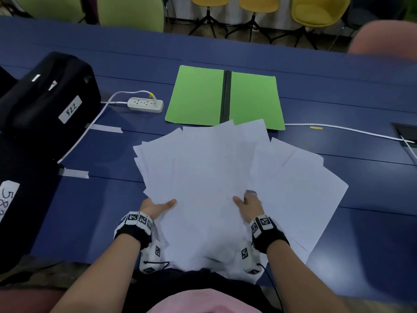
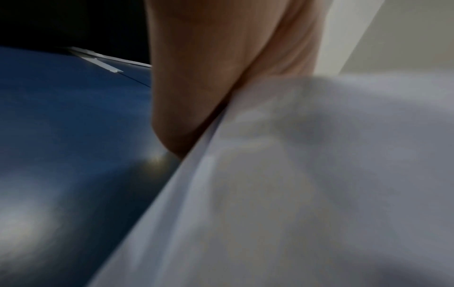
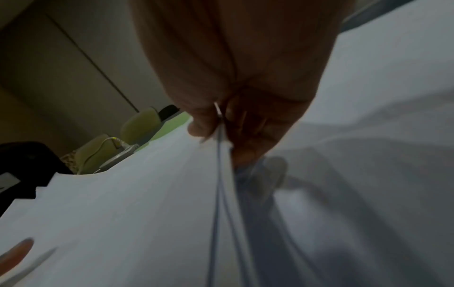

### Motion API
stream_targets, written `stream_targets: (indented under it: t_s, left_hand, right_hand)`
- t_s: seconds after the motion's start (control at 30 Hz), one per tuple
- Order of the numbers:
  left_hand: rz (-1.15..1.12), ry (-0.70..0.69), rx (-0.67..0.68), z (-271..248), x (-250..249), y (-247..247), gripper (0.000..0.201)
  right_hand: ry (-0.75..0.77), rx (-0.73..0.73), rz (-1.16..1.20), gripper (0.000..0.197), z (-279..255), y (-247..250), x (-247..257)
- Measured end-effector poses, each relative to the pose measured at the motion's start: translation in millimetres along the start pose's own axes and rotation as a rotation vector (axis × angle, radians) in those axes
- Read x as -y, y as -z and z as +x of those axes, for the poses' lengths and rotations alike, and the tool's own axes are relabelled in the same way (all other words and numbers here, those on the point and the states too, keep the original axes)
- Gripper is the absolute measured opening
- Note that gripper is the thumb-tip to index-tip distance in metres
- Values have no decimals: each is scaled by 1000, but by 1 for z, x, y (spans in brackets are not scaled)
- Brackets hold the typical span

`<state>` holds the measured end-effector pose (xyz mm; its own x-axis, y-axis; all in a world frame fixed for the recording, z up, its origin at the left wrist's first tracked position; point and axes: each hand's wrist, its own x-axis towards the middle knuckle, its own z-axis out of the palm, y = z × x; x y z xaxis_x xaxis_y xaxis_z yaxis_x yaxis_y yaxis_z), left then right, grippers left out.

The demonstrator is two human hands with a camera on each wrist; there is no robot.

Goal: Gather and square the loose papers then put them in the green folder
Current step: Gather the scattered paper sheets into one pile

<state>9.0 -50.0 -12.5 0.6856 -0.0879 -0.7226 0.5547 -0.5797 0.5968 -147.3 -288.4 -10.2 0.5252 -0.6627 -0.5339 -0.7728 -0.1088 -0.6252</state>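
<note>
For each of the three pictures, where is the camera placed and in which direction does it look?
Head: worn on the head, facing forward and down at the blue table, open green folder and fanned papers; both forearms, left hand and right hand show.
Left wrist: looks along the left hand at the papers' edge.
Right wrist: looks along the right hand, which pinches sheets.
Shared: the papers appear in all views; the power strip in the head and right wrist views.

head: looking forward-down over the bench (image 1: 338, 91)
wrists: sitting very near, both facing along the papers (image 3: 123, 203)
</note>
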Motion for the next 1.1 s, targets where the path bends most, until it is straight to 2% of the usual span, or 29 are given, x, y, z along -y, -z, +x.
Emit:
stream_targets:
  t_s: [0.07, 0.13, 0.17, 0.27, 0.33, 0.4, 0.53, 0.57, 0.63, 0.67, 0.8, 0.87, 0.97, 1.0, 1.1]
  left_hand:
    - [-1, 4, -1, 5, 4, 1, 66]
    - [-1, 6, -16, 8, 6, 2, 74]
    - [-1, 5, -19, 9, 7, 2, 76]
    - [6, 7, -37, 12, 7, 0, 74]
    - [36, 11, -51, 13, 7, -1, 66]
    - [78, 21, -65, 13, 7, -2, 58]
    - [130, 55, -92, 10, 5, -6, 48]
    - [145, 75, -98, 9, 4, -7, 48]
    - [183, 104, -123, 7, 2, -5, 51]
    - [170, 134, -127, 8, 2, -3, 54]
    - [214, 155, -134, 14, 6, 0, 54]
    - [251, 137, -113, 14, 4, 0, 51]
    - [272, 101, -105, 12, 2, -4, 49]
    - [283, 99, -106, 11, 1, -5, 49]
    - [295, 96, -127, 11, 1, -5, 46]
  right_hand:
    - [-38, -177, 91, 33, 4, 19, -7]
    - [-196, -420, 157, 34, 10, 50, -24]
    - [-319, -496, 147, 42, 10, 66, -38]
    - [-657, -581, 72, 74, 7, 94, -78]
    - [-711, -594, 76, 84, 3, 99, -87]
    - [-692, -528, 112, 86, 2, 101, -86]
    - [-513, -376, 180, 77, 13, 97, -89]
    - [-471, -350, 175, 68, 16, 96, -89]
    - [-431, -260, 89, 33, 14, 96, -81]
    - [-437, -200, 77, 21, 12, 95, -79]
    - [-513, -68, 364, 38, 12, 94, -75]
    - [-429, -59, 559, 45, 14, 88, -81]
    - [-396, -28, 742, 75, 20, 71, -86]
    - [-369, -15, 728, 74, 15, 66, -77]
    - [-288, -112, 471, 45, 1, 58, -54]
